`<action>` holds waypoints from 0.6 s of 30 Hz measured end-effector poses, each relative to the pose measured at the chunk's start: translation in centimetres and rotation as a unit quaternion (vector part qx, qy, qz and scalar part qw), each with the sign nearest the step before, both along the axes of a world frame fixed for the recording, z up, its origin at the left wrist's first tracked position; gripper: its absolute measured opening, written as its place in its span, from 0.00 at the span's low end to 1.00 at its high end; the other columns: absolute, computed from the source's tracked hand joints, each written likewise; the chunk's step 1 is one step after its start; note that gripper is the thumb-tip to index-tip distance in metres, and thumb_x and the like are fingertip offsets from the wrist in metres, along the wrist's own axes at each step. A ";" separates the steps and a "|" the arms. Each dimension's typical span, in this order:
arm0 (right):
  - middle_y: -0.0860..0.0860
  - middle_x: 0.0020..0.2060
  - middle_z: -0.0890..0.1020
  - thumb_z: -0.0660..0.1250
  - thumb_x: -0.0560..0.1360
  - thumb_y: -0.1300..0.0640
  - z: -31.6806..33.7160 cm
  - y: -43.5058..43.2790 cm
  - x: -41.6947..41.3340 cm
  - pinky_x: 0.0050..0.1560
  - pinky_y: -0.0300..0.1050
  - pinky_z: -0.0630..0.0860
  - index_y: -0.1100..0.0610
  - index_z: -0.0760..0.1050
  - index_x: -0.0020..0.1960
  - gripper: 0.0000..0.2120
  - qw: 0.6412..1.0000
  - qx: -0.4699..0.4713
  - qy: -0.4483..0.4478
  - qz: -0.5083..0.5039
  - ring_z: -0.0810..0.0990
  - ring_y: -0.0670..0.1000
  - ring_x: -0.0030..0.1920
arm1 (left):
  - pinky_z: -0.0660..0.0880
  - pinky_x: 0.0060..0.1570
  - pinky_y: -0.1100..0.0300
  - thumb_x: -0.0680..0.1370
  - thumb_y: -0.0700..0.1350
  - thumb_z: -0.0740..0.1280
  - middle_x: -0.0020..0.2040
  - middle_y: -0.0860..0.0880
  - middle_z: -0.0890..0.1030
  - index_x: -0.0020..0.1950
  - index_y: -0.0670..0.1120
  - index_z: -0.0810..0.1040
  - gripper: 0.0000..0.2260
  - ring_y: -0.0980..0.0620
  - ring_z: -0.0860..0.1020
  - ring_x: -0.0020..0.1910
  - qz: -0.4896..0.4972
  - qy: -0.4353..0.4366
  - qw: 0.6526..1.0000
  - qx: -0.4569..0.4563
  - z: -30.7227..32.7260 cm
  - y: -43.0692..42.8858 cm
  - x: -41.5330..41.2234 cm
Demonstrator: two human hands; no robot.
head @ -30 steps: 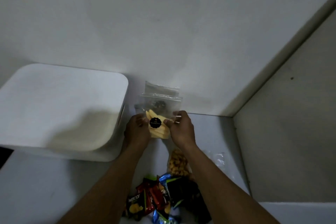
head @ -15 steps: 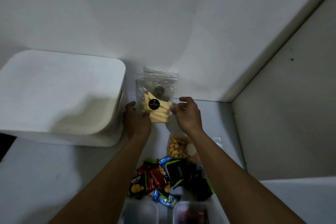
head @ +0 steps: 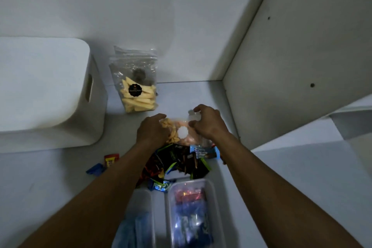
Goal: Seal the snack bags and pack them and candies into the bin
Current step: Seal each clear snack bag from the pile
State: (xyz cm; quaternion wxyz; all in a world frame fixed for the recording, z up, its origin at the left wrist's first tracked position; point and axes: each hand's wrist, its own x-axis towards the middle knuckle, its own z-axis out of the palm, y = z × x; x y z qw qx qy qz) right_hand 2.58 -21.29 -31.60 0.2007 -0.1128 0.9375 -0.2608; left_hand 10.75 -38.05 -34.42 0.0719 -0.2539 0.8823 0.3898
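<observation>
A clear bag of yellow sticks point(head: 136, 94) with a black round label stands against the back wall, with a second clear bag behind it. Nearer me lies a clear bag of orange puffs point(head: 181, 133) with a white round label. My left hand point(head: 153, 131) grips its left side and my right hand point(head: 207, 123) pinches its right top edge. The white bin point(head: 46, 94) with a slot handle stands at the left. A heap of dark candy wrappers point(head: 177, 163) lies just below the puff bag.
Two clear plastic tubs point(head: 189, 213) holding wrapped candies sit at the bottom centre. A red candy point(head: 111, 159) and a blue candy point(head: 96, 169) lie loose at the left of the heap. A white side panel point(head: 291, 56) closes the right.
Both hands let go of the yellow-stick bag, which now stands against the wall, and moved back toward me onto the puff bag.
</observation>
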 end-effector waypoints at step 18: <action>0.56 0.41 0.83 0.67 0.74 0.68 9.2 -1.8 1.0 0.38 0.41 0.80 0.62 0.83 0.47 0.07 0.887 -0.366 -0.220 -0.176 0.82 0.52 0.42 | 0.81 0.41 0.53 0.74 0.21 0.57 0.61 0.38 0.78 0.63 0.41 0.77 0.24 0.39 0.80 0.53 0.051 0.060 0.934 0.349 6.4 0.1 1.6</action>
